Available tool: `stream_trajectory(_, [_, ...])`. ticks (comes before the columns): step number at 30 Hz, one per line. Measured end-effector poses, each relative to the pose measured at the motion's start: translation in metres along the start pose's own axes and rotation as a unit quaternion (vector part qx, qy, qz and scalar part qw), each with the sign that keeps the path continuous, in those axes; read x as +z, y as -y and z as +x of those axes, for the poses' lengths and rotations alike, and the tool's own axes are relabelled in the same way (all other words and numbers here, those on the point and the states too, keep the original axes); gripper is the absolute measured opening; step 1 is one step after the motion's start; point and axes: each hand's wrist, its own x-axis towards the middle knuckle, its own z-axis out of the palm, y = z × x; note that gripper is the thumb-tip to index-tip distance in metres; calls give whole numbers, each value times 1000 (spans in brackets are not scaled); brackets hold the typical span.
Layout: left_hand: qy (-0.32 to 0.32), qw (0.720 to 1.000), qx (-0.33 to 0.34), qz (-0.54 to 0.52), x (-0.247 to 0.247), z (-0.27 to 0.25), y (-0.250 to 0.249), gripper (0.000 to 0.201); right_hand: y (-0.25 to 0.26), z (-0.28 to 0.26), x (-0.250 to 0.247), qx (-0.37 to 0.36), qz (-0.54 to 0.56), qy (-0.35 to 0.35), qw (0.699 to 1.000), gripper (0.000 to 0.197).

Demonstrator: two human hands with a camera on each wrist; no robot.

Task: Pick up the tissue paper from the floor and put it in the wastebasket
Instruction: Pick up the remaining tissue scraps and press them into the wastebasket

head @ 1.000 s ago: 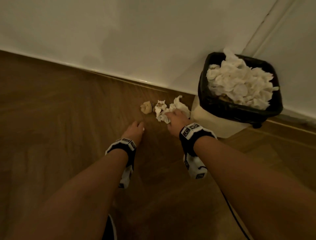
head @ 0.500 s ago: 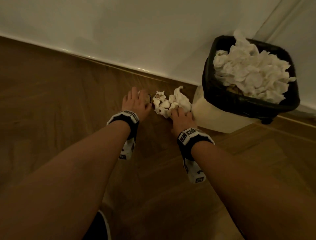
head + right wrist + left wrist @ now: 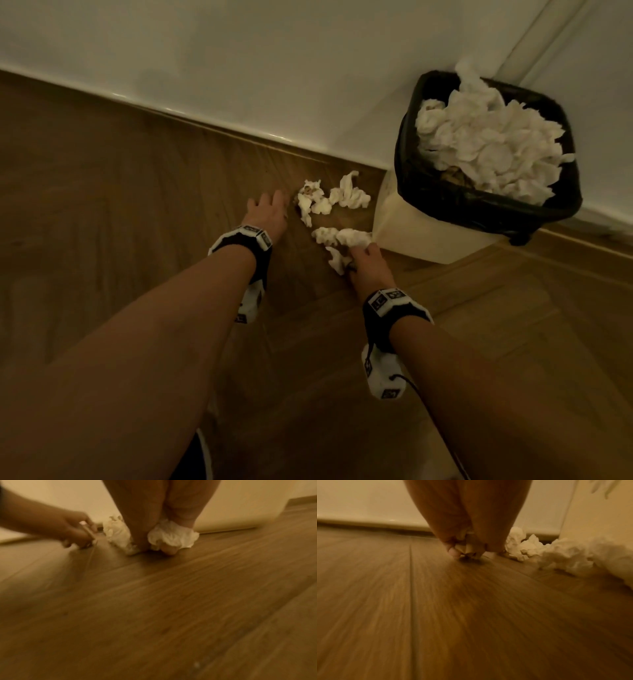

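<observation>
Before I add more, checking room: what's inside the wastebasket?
The wastebasket is heaped with white crumpled tissue up to its rim; something brownish peeks through. Anything below is covered.

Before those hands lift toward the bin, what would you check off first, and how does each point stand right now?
1. Right hand has a grip on tissue: ok, its fingers curl round a white wad.
2. Left hand has a grip on tissue: ok, a small crumpled piece sits pinched in its fingertips.
3. Floor cleared of tissue: not ok, loose pieces lie near the wall between the hands.
4. Room in the wastebasket: not ok, tissue is already heaped above its rim.
5. Path to the wastebasket free: ok, it stands just right of the right hand.
6. Grips firm enough to lift: cannot tell, the wrist views are blurred.
</observation>
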Motion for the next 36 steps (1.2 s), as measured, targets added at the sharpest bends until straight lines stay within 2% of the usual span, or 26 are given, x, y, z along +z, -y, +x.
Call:
stream_trajectory(2, [15, 999, -14, -33, 2, -8, 5, 33, 0, -2, -6, -1, 4, 9, 1000, 33])
stream_trajectory(5, [18, 1000, 6, -10, 2, -25, 12, 38, 2, -9, -13, -27, -14, 21, 999, 34])
stream_trajectory(8, [13, 999, 31, 14, -2, -42, 15, 46, 6, -15, -19, -10, 17, -1, 1000, 40])
stream_trajectory(12, [-8, 1000, 8, 28, -21, -61, 4, 39, 17, -29, -30, -10, -4, 1, 1000, 41])
stream_trajectory(16, [-25, 1000, -13, -9, -45, -74, -18, 22, 22, -46, -47, 16, 5, -32, 999, 47])
stream_trajectory(18, [-19, 999, -13, -48, -54, -80, -24, 28, 24, -53, -57, 13, 25, -44, 999, 51])
stream_trajectory(21, [-19, 998, 5, -61, -69, -90, -31, 24, 24, -65, -75, 13, 96, -77, 992, 52])
stream_trajectory(25, [-52, 997, 35, -42, -90, -104, -41, 16, 24, -78, -102, 30, 190, -111, 975, 48])
stream_trajectory(30, [-71, 993, 53, -77, -123, -117, -57, 13, 26, -94, -145, 8, 248, -146, 958, 44])
stream_trajectory(34, [-99, 986, 98, -93, -157, -123, -77, 12, 25, -106, -191, -42, 209, -193, 958, 35])
stream_trajectory(36, [-120, 980, 111, -116, -175, -125, -90, 15, 21, -111, -218, -48, 214, -220, 950, 37])
